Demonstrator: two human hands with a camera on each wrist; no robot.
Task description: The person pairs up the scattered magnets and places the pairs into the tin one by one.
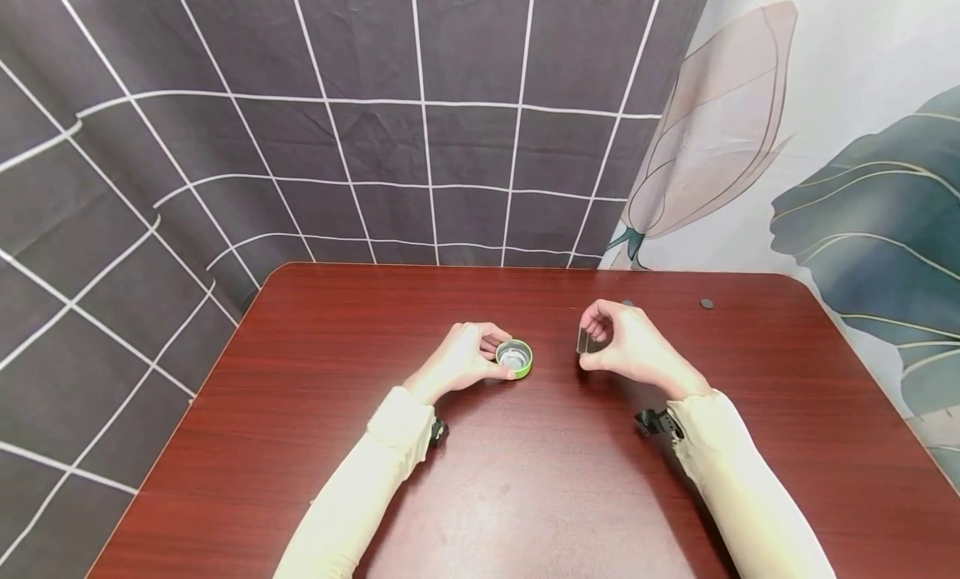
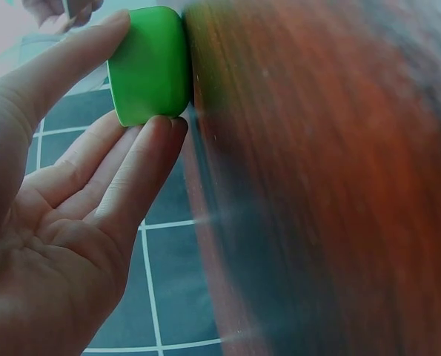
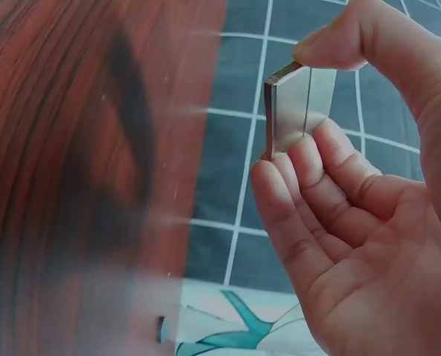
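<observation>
My left hand [image 1: 459, 358] holds a small round green tin [image 1: 514, 359] near the middle of the table. The tin is uncovered, with a bare metal inside facing up. In the left wrist view, the thumb and fingertips grip the tin's green wall [image 2: 150, 70], and its base is right at the tabletop. To the right, my right hand [image 1: 628, 346] pinches a thin, flat, glassy piece [image 3: 290, 111] with a dark edge, standing on edge between thumb and fingertips. It is held above the table, and its exact kind I cannot tell.
Two small dark discs lie toward the back right of the reddish-brown wooden table [image 1: 420, 312]: one disc [image 1: 707, 303] in plain sight, another disc [image 1: 627, 302] partly behind my right hand. A grey checked curtain [image 1: 375, 146] and a floral curtain [image 1: 750, 129] hang behind the table.
</observation>
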